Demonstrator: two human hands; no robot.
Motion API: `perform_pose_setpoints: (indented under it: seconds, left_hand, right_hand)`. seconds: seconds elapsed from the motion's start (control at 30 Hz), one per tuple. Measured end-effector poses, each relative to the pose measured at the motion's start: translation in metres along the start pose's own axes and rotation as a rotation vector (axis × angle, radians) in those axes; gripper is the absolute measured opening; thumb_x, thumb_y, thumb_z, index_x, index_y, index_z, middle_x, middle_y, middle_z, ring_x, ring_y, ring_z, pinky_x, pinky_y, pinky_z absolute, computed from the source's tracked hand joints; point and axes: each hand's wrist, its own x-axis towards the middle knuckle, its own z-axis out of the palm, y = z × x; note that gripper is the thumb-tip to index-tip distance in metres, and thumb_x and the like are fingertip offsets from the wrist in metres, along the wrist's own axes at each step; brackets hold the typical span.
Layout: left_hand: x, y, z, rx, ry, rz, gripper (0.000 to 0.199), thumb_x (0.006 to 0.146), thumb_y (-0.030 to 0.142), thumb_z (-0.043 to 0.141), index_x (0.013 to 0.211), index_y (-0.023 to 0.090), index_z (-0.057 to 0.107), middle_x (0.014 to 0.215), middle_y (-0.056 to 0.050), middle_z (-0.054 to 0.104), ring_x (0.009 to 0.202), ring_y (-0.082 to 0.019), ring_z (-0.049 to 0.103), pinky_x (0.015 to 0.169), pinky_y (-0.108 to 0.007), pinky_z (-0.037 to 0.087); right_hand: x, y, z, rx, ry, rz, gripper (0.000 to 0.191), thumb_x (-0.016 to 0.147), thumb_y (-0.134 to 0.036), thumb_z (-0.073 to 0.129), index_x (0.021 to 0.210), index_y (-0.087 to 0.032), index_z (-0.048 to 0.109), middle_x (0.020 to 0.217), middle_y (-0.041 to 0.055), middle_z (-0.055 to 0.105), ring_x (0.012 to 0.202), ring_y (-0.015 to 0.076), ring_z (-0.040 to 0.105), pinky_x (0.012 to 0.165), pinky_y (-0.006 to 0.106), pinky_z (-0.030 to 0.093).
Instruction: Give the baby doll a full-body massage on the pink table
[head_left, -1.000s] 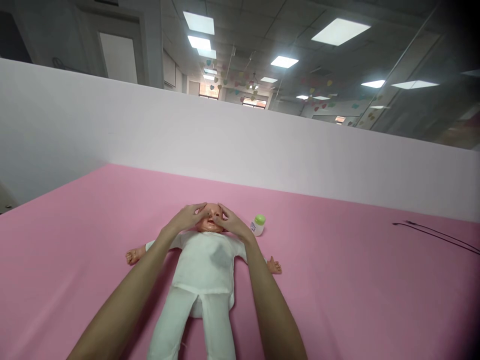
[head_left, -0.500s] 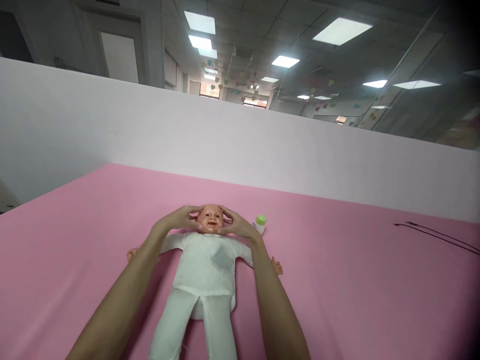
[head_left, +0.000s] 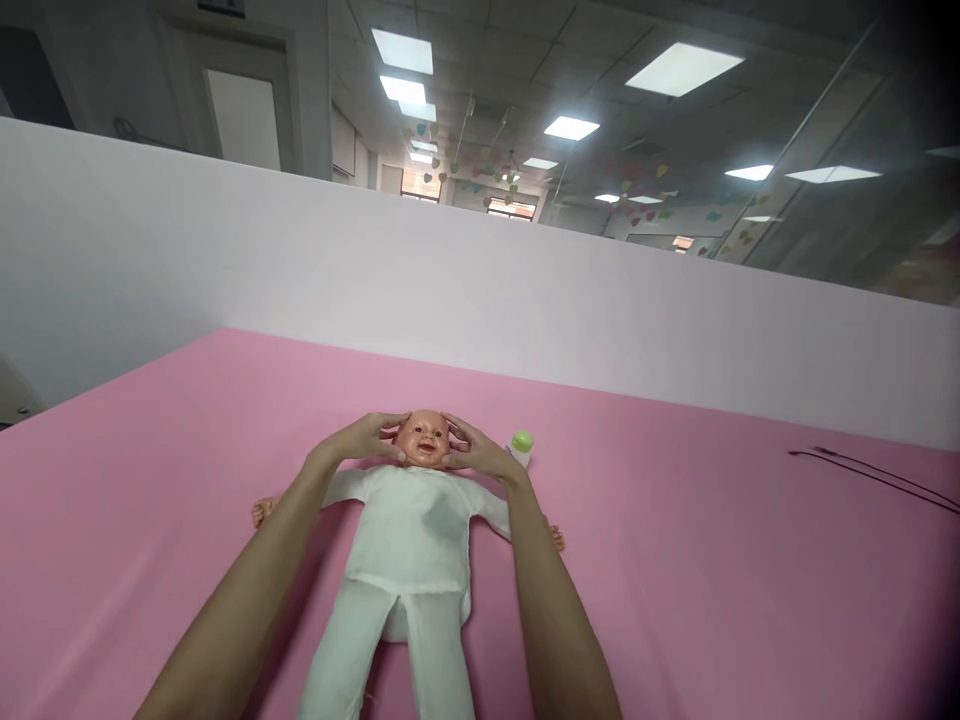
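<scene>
A baby doll point(head_left: 412, 530) in white clothes lies on its back on the pink sheet, arms spread to both sides. My left hand point(head_left: 375, 438) curves round one side of its head, thumb low at the jaw and fingers up by the forehead. On the opposite side my right hand point(head_left: 474, 446) cups the head the same way, with its thumb at the edge of the jaw. Between the two hands the doll's face point(head_left: 424, 437) stays uncovered. Just beyond my right wrist stands a small white jar point(head_left: 519, 455) with a green lid, partly hidden.
The pink sheet point(head_left: 720, 560) covers the wide surface. A low white wall point(head_left: 480, 290) runs along its far edge. Toward the right lies a pair of thin dark cords point(head_left: 870, 470). Glass panels and ceiling lights appear above the wall.
My right thumb has slid outward from the doll's chin to the side of its jaw. The left hand keeps nearly the same place, and the doll has hardly moved.
</scene>
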Motion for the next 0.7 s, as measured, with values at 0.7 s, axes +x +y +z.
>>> perform_pose_setpoints:
  seconds: [0.7]
  left_hand:
    - [-0.015, -0.011, 0.015, -0.098, 0.059, -0.156, 0.084, 0.089, 0.058, 0.068, 0.161, 0.024, 0.042, 0.164, -0.013, 0.042, 0.144, -0.037, 0.051, 0.113, -0.047, 0.047]
  right_hand:
    - [-0.007, -0.003, 0.025, -0.27, 0.303, 0.071, 0.078, 0.098, -0.076, 0.044, 0.161, -0.03, 0.041, 0.169, 0.0039, 0.036, 0.155, 0.0275, 0.035, 0.129, 0.046, 0.024]
